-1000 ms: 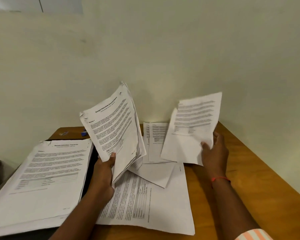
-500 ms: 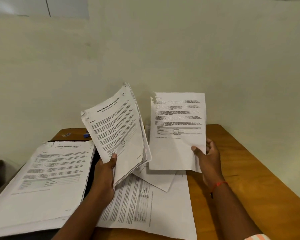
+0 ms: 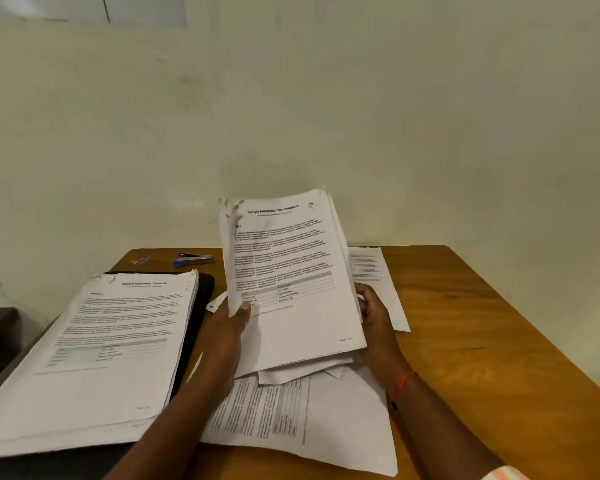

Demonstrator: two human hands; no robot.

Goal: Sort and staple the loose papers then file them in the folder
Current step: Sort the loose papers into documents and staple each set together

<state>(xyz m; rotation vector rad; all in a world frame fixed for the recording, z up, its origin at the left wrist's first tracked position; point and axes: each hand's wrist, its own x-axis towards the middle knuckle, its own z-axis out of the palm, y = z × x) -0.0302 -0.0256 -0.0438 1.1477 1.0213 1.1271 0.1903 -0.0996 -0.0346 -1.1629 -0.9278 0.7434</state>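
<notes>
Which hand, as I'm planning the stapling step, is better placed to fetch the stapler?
Probably left. The stapler lies far left on the table, nearer the left hand; the right hand also grips the stack.

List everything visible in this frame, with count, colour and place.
Held stack: one, white, raised, centre.
Paper pile: one, white, left side.
Folder: one, black, under that pile.
Loose sheets: several, white, flat, centre front.
Far sheet: one, white, back right.
Stapler: one, blue and silver, back edge.
Table: one, brown wood.
Left hand: grips stack's left edge.
Right hand: grips stack's right edge; red thread on wrist.
</notes>
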